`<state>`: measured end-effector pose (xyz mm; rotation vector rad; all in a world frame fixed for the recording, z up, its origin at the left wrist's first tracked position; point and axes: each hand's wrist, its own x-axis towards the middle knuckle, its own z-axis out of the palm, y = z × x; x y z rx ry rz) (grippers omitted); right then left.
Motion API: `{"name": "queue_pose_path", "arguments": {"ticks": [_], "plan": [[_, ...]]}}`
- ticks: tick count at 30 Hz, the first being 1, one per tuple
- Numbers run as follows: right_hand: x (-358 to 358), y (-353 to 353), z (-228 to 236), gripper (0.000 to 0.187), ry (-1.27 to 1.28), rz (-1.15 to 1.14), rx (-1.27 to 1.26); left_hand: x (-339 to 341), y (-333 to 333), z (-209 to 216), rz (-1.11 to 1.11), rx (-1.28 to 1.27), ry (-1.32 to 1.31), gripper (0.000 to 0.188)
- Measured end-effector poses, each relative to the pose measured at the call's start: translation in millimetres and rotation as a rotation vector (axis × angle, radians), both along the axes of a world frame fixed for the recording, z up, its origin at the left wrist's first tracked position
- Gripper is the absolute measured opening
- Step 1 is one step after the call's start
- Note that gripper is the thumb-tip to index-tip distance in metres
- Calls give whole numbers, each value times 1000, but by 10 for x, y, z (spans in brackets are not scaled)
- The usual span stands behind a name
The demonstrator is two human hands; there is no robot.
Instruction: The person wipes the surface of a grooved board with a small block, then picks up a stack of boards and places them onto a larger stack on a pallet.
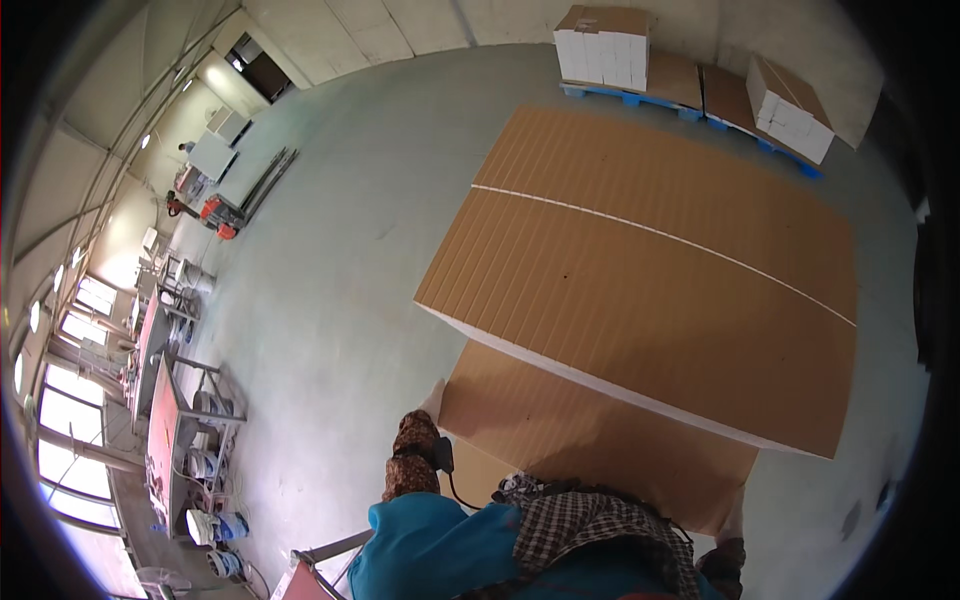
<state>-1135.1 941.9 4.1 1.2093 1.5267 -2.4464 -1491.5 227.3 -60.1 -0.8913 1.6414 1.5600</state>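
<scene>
Close in front of my body is a flat brown cardboard sheet. At its left edge is my left hand, pale and partly hidden, closed on the board. My right hand grips the right edge lower down, its fingers mostly out of sight. Just beyond, a large stack of cardboard shows a ribbed brown top and a white front edge. A white strap runs across that top. The far part of my sheet meets or passes under the stack's near edge; I cannot tell which.
Blue pallets at the far right carry white-sided stacks with brown tops. An orange pallet jack stands far left. Red-topped workbenches with buckets line the left. A metal-framed red panel is near my left side.
</scene>
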Motion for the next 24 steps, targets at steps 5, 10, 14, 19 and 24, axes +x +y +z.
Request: {"name": "queue_pose_path", "arguments": {"ticks": [5,10,14,19,24], "plan": [[79,-78,-99,80,73,-55,-262,234,148,327,465,502,-41,74],[-122,-526,744,72,-146,834,903,346,734,481,834,249,46,68],[83,-243,-339,69,22,-341,-483,677,49,-163,612,177,357,71],[32,-285,177,67,11,-666,-591,262,548,-49,736,882,98,86],[-363,-678,739,71,-49,-139,-381,560,-164,-824,405,464,465,97]]}}
